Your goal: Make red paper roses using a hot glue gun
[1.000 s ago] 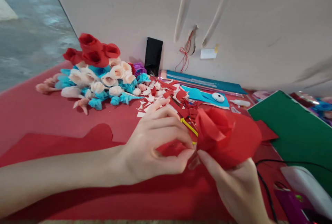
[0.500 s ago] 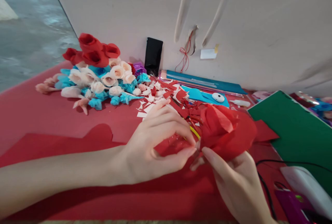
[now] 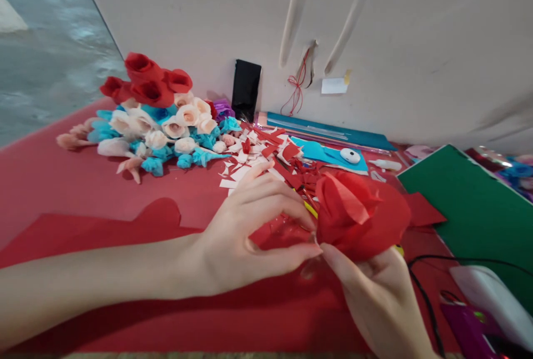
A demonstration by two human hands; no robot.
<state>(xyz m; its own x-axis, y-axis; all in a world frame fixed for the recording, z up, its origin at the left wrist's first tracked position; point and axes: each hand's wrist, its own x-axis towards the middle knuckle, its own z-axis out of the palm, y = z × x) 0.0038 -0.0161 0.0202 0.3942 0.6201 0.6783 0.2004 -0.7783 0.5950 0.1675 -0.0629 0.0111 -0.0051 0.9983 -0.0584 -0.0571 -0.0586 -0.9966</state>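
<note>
A large red paper flower (image 3: 362, 215) lies on its side, its layered petals pointing right and up and its base toward the left. My right hand (image 3: 375, 287) is closed around its underside, with the thumb near the base. From the left, my left hand (image 3: 258, 231) brings thumb and forefinger together at that base, in a pinch on its narrow end; its other fingers are loosely curved. A small pale bit shows between the fingertips, too blurred to name.
Finished paper flowers (image 3: 166, 120) are heaped at back left. Paper scraps (image 3: 266, 151) lie behind my left hand. A phone (image 3: 246, 90) leans on the wall. A green board (image 3: 478, 215), a black cable (image 3: 470, 259) and a white device (image 3: 491, 298) are at right. Cut red paper (image 3: 137, 226) lies left.
The flower has shifted slightly left and turned in my right hand. My right thumb has moved closer to my left fingertips. My left arm has hardly moved.
</note>
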